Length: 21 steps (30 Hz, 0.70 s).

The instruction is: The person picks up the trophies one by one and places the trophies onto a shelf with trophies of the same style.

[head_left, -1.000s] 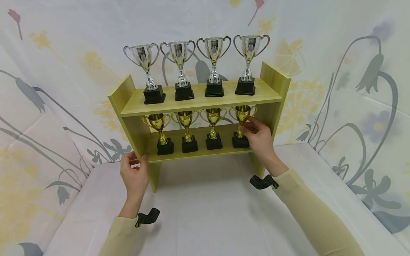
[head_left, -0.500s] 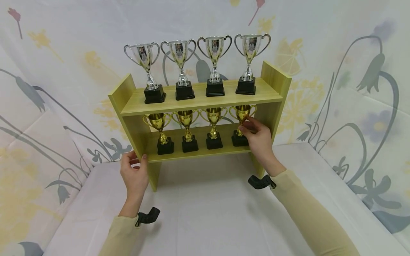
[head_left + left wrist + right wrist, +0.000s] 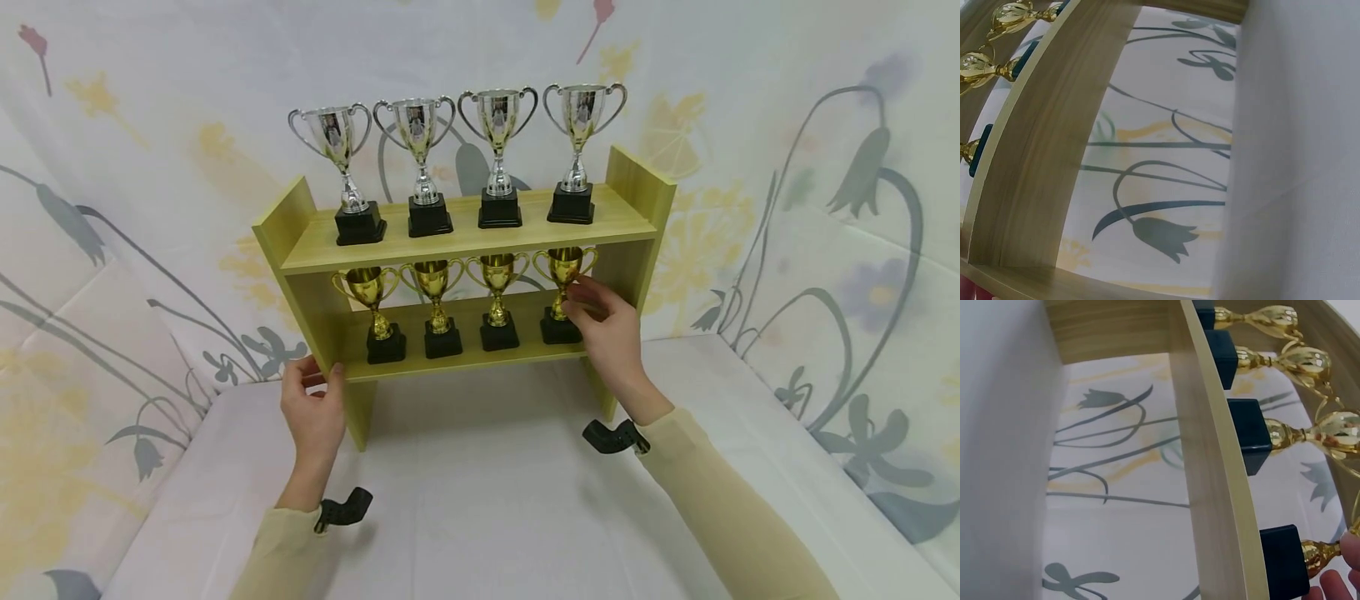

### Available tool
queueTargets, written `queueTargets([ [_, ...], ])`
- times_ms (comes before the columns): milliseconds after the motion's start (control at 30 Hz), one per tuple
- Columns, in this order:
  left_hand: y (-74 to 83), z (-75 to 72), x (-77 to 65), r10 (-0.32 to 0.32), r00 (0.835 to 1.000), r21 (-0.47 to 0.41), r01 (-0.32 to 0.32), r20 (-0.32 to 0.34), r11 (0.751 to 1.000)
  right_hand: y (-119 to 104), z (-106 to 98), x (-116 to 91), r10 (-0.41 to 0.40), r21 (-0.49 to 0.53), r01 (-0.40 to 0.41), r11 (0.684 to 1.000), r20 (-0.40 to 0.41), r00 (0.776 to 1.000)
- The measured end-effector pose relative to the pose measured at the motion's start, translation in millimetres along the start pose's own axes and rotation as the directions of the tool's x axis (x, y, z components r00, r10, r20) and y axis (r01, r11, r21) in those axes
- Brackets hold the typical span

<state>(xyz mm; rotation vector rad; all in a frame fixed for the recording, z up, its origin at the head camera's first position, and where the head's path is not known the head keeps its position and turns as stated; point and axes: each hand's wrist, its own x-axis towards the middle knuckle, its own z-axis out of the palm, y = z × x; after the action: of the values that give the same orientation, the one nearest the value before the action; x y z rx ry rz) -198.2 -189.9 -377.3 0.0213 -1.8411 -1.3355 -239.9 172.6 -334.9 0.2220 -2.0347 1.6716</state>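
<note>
Four-square on a two-tier wooden shelf (image 3: 465,242), several gold trophy cups stand along the lower board. My right hand (image 3: 611,333) is at the rightmost gold trophy (image 3: 562,265), thumb and fingertips beside its stem, looking loosened from it. In the right wrist view, the thumb (image 3: 1351,550) lies close to that trophy's stem (image 3: 1319,556); whether it touches is unclear. My left hand (image 3: 315,408) grips the shelf's left side panel, thumb in front and fingers behind, partly hidden. The left wrist view shows the shelf's underside but no hand.
Several silver trophies, among them a rightmost one (image 3: 573,200), stand upright on the top board. The shelf stands on a white-covered table (image 3: 480,500). Floral cloth (image 3: 795,167) hangs behind and at both sides.
My right hand has shifted slightly right of the rightmost gold trophy's stem, which its thumb overlapped before. The trophies keep their places on the shelf. My left hand stays on the side panel.
</note>
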Motion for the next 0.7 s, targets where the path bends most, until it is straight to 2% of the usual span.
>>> queueTargets([
  [133,18.1,-3.6,-1.2,-0.004,1.0,-0.008,0.004,0.017,1.0,-1.3,-1.9,-4.0,0.016,0.002,-0.016,1.0,0.015,1.0],
  [333,24.2,-7.7,-0.9,-0.037,0.998,0.012,0.037,0.046,0.999,-2.6,-5.9,-11.7,0.05,-0.023,-0.049,0.999,0.035,0.998],
  [400,20.3,-8.9,-0.3,-0.049,0.997,0.018,0.049,0.053,0.999,-2.4,-7.7,-15.3,0.061,-0.022,-0.061,0.998,0.042,0.997],
  [467,9.2,-9.3,0.6,-0.053,0.997,0.022,0.052,0.057,0.998,-2.4,-10.0,-19.3,0.063,-0.012,-0.062,0.998,0.048,0.997],
  [600,-10.6,-11.4,2.7,-0.066,0.995,0.029,0.064,0.079,0.998,-4.1,-13.6,-27.5,0.033,0.039,-0.035,0.999,0.046,0.998],
  [700,-15.9,-13.2,3.9,-0.073,0.993,0.034,0.07,0.095,0.997,-4.9,-15.5,-31.1,0.004,0.086,-0.007,0.996,0.037,0.999],
])
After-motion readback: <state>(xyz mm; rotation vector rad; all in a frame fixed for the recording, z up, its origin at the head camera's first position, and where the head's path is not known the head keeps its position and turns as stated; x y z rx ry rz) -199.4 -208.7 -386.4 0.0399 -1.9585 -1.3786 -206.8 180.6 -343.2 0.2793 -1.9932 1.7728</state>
